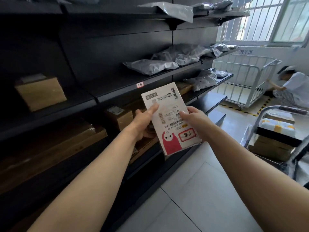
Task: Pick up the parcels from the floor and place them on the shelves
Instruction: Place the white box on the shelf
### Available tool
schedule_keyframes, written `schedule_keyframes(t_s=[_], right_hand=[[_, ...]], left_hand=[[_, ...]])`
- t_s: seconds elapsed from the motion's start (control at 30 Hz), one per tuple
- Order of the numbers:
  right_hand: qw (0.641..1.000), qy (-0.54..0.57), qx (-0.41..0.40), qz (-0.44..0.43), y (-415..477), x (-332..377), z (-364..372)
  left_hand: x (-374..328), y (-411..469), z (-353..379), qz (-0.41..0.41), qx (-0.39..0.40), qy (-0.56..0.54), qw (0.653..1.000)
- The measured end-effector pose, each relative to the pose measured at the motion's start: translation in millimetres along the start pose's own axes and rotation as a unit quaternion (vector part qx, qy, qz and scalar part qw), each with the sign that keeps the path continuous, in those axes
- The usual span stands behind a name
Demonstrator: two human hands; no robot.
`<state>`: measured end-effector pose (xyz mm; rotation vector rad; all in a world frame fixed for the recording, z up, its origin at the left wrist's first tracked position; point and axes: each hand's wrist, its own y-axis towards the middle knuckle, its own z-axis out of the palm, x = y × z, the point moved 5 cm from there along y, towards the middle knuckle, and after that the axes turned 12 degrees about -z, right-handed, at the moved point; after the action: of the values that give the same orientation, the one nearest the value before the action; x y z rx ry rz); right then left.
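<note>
A flat white parcel with a red cartoon figure and barcode labels is held up in front of the dark shelving unit. My left hand grips its left edge, thumb on the face. My right hand holds its right edge. The parcel is tilted, printed side toward me, level with the middle shelves. Grey plastic mailers lie on the shelf above it, and cardboard boxes sit on the shelves to the left.
A cart loaded with boxes and a taped white package stands at the right. A white wire cage trolley is by the barred window, with a crouching person beside it. Pale tiled floor lies below.
</note>
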<state>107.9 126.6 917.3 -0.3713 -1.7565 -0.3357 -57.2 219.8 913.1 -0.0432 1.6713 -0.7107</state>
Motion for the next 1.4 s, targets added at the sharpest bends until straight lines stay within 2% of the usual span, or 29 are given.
schedule_keyframes(t_s=[0.1,0.2,0.27,0.47,0.53,0.6,0.77,0.9,1.0,1.1,1.2,1.3,1.4], right_hand=[[0.995,-0.081,0.031,-0.051,2,16,5],[0.99,-0.108,0.042,-0.086,6,26,11],[0.986,-0.115,0.051,-0.109,9,29,19],[0.981,-0.121,0.026,-0.151,21,39,52],[0.98,-0.143,-0.011,-0.141,27,47,54],[0.974,-0.157,-0.051,-0.157,36,55,55],[0.985,-0.036,-0.062,-0.159,54,85,75],[0.972,0.079,-0.07,-0.212,67,108,90],[0.961,0.102,-0.09,-0.241,84,113,96],[0.957,0.086,-0.108,-0.253,98,112,103],[0.962,0.08,-0.087,-0.246,115,105,105],[0.965,0.029,-0.036,-0.26,132,101,106],[0.952,-0.079,0.0,-0.296,145,112,105]], left_hand=[[-4,-11,-14,-0.005,0.037,-0.014,0.999],[-6,-11,-25,0.006,0.114,-0.072,0.991],[-8,-7,-31,0.011,0.135,-0.107,0.985],[-12,2,-52,0.018,0.049,-0.185,0.981],[-15,5,-54,0.034,0.044,-0.216,0.975],[-20,11,-55,0.061,0.075,-0.263,0.96],[-36,27,-61,0.136,0.159,-0.331,0.92],[-48,35,-71,0.158,0.166,-0.327,0.917],[-58,39,-82,0.152,0.163,-0.33,0.917],[-65,45,-96,0.137,0.112,-0.28,0.943],[-67,60,-111,0.112,0.059,-0.227,0.966],[-67,72,-111,0.056,0.124,-0.201,0.97],[-70,82,-102,0.038,0.161,-0.202,0.965]])
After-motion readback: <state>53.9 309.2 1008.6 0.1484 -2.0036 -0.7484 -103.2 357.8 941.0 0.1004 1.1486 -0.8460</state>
